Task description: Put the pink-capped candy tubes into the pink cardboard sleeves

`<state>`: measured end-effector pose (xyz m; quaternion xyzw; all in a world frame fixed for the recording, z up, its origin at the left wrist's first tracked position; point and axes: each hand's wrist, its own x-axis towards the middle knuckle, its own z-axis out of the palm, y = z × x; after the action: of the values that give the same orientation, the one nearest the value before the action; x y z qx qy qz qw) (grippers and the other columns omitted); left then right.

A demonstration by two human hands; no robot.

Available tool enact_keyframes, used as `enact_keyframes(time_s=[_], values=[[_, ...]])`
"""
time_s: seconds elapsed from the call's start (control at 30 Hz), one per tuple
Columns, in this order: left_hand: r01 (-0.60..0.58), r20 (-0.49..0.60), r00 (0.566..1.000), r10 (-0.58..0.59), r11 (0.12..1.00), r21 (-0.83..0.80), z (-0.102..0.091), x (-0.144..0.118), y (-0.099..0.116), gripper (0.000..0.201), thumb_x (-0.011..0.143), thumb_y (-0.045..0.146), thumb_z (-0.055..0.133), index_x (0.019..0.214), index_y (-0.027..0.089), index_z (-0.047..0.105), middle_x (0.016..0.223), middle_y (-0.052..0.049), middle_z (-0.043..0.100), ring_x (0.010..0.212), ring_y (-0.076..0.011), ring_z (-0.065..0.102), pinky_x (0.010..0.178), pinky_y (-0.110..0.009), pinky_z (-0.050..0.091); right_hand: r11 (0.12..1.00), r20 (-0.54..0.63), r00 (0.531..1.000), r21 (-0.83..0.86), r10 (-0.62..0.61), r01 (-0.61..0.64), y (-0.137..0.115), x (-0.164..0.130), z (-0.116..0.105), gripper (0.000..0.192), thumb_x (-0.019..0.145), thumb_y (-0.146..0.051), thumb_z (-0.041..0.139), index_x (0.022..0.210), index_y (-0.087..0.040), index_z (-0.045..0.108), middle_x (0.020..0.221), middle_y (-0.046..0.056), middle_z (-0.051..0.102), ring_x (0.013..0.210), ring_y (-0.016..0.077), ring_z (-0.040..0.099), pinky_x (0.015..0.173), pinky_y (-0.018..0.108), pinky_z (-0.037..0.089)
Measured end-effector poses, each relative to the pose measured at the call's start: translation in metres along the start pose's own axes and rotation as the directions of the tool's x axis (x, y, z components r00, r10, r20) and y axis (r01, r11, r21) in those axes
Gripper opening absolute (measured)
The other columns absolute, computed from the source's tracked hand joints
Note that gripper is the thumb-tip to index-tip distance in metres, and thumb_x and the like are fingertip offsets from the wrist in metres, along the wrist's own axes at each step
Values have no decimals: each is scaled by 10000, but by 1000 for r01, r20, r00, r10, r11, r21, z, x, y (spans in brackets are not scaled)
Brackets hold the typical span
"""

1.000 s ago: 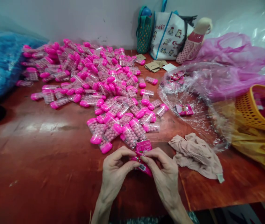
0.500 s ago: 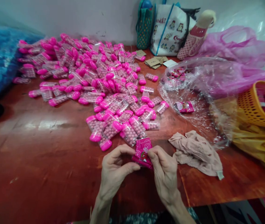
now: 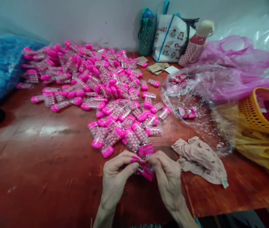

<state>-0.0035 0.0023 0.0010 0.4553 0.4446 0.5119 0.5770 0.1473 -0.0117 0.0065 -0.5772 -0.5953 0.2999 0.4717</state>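
While our left hand (image 3: 116, 177) and right hand (image 3: 166, 177) meet low over the surface (image 3: 41, 164), their fingers (image 3: 134, 160) pinch a pink printed wrapper (image 3: 145, 158) between them; we judge we are fitting it, so aligning its edges matters next. Just beyond lie capped candy tubes (image 3: 106, 104), a beige cloth (image 3: 199, 158) and a clear bag (image 3: 203, 101).

Two hands, the left hand (image 3: 116, 177) and the right hand (image 3: 167, 177), share one pink label (image 3: 145, 160). Behind it lies one heap of pink-capped candy tubes (image 3: 96, 91), too many to count. Right of the heap: one beige cloth (image 3: 200, 160), one clear plastic bag (image 3: 203, 101), one orange basket (image 3: 255, 110). Behind the heap stand two tote bags (image 3: 169, 38).
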Motion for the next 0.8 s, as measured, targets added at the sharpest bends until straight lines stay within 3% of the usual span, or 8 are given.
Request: enact_keyframes(time_s=[0.1,0.17,0.27,0.43,0.6,0.63,0.7,0.8], values=[[-8,-185,982,-25,985,-174,-4,3,2,106,686,105,713,704,205,743,760,-10,701,748,-136,622,680,-213,491,969,-60,997,-240,48,-61,2,21,0,269,963,-278,391,794,-183,578,721,15,591,643,147,556,589,247,425],[2,-279,957,-82,961,-277,-6,6,6,68,644,135,743,691,184,749,759,-21,713,745,-135,628,683,-203,501,937,-58,998,-344,35,-53,4,39,8,199,933,-295,458,837,-183,591,792,42,618,716,178,573,654,278,435],[47,-328,928,-178,928,-369,-11,11,16,104,613,159,761,716,148,753,786,-46,731,727,-131,639,670,-188,510,899,-59,998,-434,31,-54,9,58,31,115,854,-273,575,792,-176,586,805,91,622,771,237,565,658,319,428],[29,-368,906,-209,898,-439,-19,16,30,176,582,161,772,756,140,759,785,-73,750,685,-149,677,667,-200,533,903,-91,995,-425,31,-67,12,58,48,154,869,-305,524,809,-169,563,839,119,622,827,266,567,685,357,446],[-41,-424,888,-180,887,-461,-26,21,38,171,618,141,743,788,132,756,809,-77,754,708,-143,685,702,-188,536,965,-87,988,-221,128,-144,-12,44,15,216,894,-375,496,913,-177,581,763,51,649,673,195,617,595,292,491],[-47,-431,885,-177,886,-461,-26,22,39,164,619,141,741,783,133,755,817,-76,754,714,-144,686,697,-187,537,973,6,973,-5,230,-230,-19,41,7,218,875,-390,530,885,-179,583,758,52,663,662,189,633,577,277,506],[-56,-443,880,-171,889,-455,-24,24,39,159,628,147,737,787,138,753,840,-74,753,739,-152,686,703,-194,539,867,165,924,321,346,-382,-30,35,-3,216,837,-396,590,854,-181,586,765,58,689,665,187,664,582,268,538],[-60,-443,883,-156,898,-436,-16,26,39,172,640,153,731,811,150,753,849,-67,752,761,-155,686,742,-206,535,773,201,907,475,370,-421,-38,27,-5,180,797,-353,654,844,-186,606,746,53,701,662,183,683,569,246,553]])
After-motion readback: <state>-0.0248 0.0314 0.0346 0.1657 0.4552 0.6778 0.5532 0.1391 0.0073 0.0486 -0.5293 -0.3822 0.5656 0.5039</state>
